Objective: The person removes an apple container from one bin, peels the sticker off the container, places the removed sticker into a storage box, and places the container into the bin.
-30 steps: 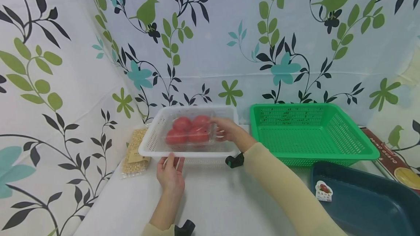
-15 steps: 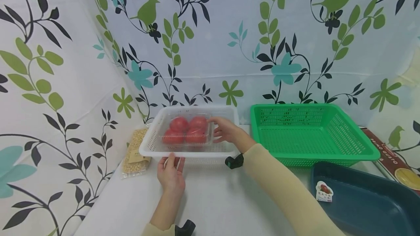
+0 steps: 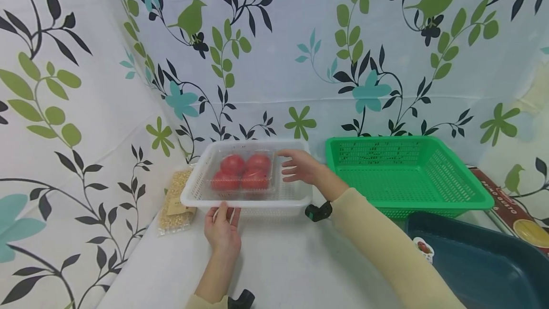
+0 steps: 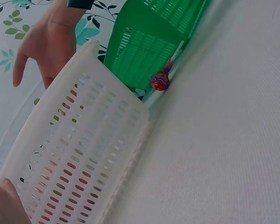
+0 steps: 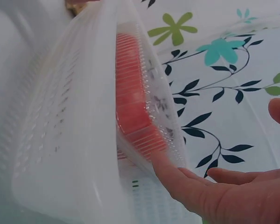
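A clear plastic pack of several red tomatoes point(image 3: 241, 173) lies in the left part of the white basket point(image 3: 296, 202). In the right wrist view, the same tomatoes point(image 5: 133, 84) show red through the ribbed plastic. My left hand point(image 3: 224, 233) holds the basket's front rim, its thumb point(image 4: 13, 193) at the edge in the left wrist view. Over the basket's right end my right hand point(image 3: 302, 166) is spread, holding nothing, its fingertips just right of the pack. One right finger point(image 5: 170, 177) overlaps the pack's near corner in the right wrist view.
A green basket point(image 3: 411, 203) stands right of the white one, and a lollipop point(image 4: 160, 80) lies beside it. A dark blue tray point(image 3: 480, 256) with a small tomato-picture label point(image 3: 423, 248), a brown box point(image 3: 506, 201) and a bag of grain-like pieces point(image 3: 176, 199) flank the baskets.
The tomato pack has shifted left inside the white basket, along with my right hand. That hand has since let go, moving slightly right with its fingers opening. My left hand stays put.
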The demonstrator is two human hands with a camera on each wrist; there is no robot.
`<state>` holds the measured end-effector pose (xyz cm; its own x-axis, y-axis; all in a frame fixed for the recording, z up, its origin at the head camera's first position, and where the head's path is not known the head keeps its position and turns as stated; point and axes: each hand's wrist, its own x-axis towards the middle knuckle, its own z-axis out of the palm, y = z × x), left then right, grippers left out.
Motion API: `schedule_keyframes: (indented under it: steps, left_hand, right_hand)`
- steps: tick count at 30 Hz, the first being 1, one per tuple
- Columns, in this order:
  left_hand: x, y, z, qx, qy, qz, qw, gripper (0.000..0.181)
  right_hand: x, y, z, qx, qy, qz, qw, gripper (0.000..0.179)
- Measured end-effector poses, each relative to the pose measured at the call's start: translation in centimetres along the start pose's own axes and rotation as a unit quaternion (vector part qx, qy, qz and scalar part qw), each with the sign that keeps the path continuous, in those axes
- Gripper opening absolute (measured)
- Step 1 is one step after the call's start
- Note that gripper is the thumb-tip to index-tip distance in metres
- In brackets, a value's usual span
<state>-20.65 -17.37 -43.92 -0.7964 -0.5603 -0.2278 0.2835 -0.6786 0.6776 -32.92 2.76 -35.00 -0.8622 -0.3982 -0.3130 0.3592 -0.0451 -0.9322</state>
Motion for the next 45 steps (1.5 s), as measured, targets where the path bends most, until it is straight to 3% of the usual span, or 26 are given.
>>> schedule_keyframes:
  steps: [11, 19, 35, 40, 45]
  left_hand:
    - [0.3, -0.1, -0.1, 0.009, -0.002, -0.008, 0.9999, 0.021]
    - [0.3, -0.1, -0.2, 0.002, -0.007, 0.005, 1.0000, 0.019]
    - [0.4, 0.2, -0.3, 0.016, -0.012, -0.005, 0.9998, 0.020]
    - [0.2, 0.5, -0.6, 0.016, -0.038, -0.027, 0.9988, 0.020]
    - [-0.4, 0.7, -1.3, 0.054, -0.099, -0.093, 0.9892, 0.024]
  right_hand:
    - [-3.5, 0.0, -1.7, -0.024, -0.043, -0.038, 0.9981, 0.065]
    - [-6.3, 0.6, -2.8, -0.050, -0.068, -0.065, 0.9943, 0.067]
    - [-10.4, 2.9, -5.6, -0.073, -0.080, -0.067, 0.9919, 0.064]
    - [-11.9, 3.2, -6.5, -0.077, -0.078, -0.082, 0.9906, 0.062]
    - [-13.4, 3.3, -7.5, -0.085, -0.068, -0.092, 0.9898, 0.063]
